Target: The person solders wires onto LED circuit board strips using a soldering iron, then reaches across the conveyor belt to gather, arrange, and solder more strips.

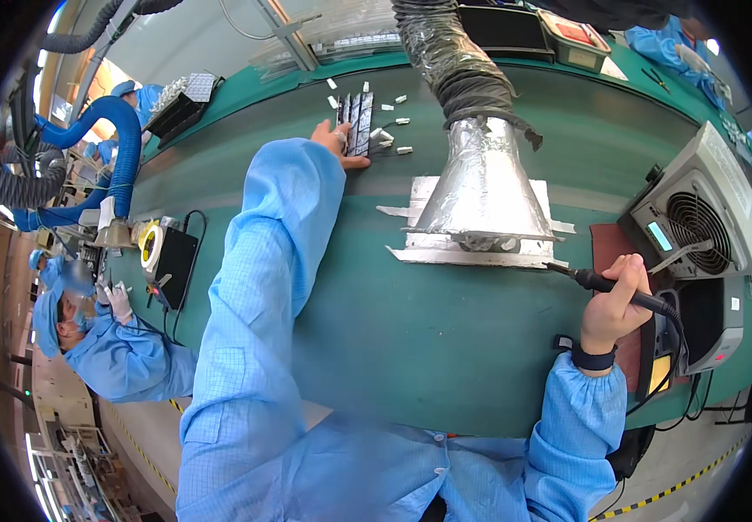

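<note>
Far out on the bench, my left hand (337,142) spans the near end of a group of dark narrow strips (359,122) lying side by side, thumb on the right and fingers on the left. Short leads with small white connectors (404,150) spread around the strips. On the right, my right hand (617,304) grips a soldering iron (593,280) like a pen. Its tip points left, close to the silvery foil-covered plate (471,256) under the fume hood. A black strap (593,358) circles my right wrist.
A foil-covered extraction hood (487,191) comes down on a flexible duct at centre. A fan unit (698,213) and a soldering station (713,326) stand at right, with the iron's cable nearby. A black-and-white device (169,261) sits at left, near a co-worker in blue (128,352).
</note>
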`<state>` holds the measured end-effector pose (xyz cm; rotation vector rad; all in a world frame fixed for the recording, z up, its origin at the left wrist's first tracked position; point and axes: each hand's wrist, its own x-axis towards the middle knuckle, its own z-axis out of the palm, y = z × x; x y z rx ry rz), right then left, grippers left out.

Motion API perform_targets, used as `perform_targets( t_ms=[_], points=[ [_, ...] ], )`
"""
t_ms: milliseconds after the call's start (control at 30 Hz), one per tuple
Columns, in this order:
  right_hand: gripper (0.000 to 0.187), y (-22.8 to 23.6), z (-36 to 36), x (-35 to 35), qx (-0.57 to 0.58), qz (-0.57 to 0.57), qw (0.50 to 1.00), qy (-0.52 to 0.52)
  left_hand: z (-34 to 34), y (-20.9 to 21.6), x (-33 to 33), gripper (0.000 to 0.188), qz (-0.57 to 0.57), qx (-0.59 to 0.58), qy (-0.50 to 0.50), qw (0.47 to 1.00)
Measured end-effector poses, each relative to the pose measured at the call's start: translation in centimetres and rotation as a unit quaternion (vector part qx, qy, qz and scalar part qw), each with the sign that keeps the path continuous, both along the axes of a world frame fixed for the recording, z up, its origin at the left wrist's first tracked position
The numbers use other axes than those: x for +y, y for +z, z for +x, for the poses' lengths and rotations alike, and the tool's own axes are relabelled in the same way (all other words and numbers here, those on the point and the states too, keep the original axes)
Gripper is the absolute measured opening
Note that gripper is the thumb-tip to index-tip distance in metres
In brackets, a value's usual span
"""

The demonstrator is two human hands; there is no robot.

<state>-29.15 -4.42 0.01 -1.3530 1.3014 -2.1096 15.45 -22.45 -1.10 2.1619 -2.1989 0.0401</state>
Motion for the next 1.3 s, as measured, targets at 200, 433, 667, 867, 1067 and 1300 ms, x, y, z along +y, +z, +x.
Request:
perform_targets(
  t_ms=[200,433,667,867,1067,1300],
  points=[
    [0.038,0.3,-0.1,0.3,-0.002,0.006,1.000,0.006,2.7,3.6,2.9,0.075,0.140,-0.036,0.022,0.989],
    [0.035,-0.3,-0.6,0.3,-0.021,-0.002,1.000,0.002,7.2,7.0,16.1,0.057,0.120,0.008,0.068,0.990],
    [0.037,-0.3,0.4,0.1,-0.021,-0.008,1.000,0.006,6.4,5.2,25.1,0.056,0.088,0.080,0.141,0.983],
    [0.040,-0.3,0.3,0.2,-0.005,0.003,1.000,0.004,6.3,2.5,26.1,0.035,-0.077,0.018,0.139,0.987],
    [0.038,-0.3,0.0,0.2,-0.012,0.002,1.000,0.000,5.0,2.9,25.0,0.028,-0.097,0.017,0.127,0.987],
    [0.035,-0.5,-0.4,-0.2,-0.013,-0.004,1.000,-0.002,-4.8,6.1,26.4,0.026,-0.023,0.270,-0.039,0.962]
  ],
)
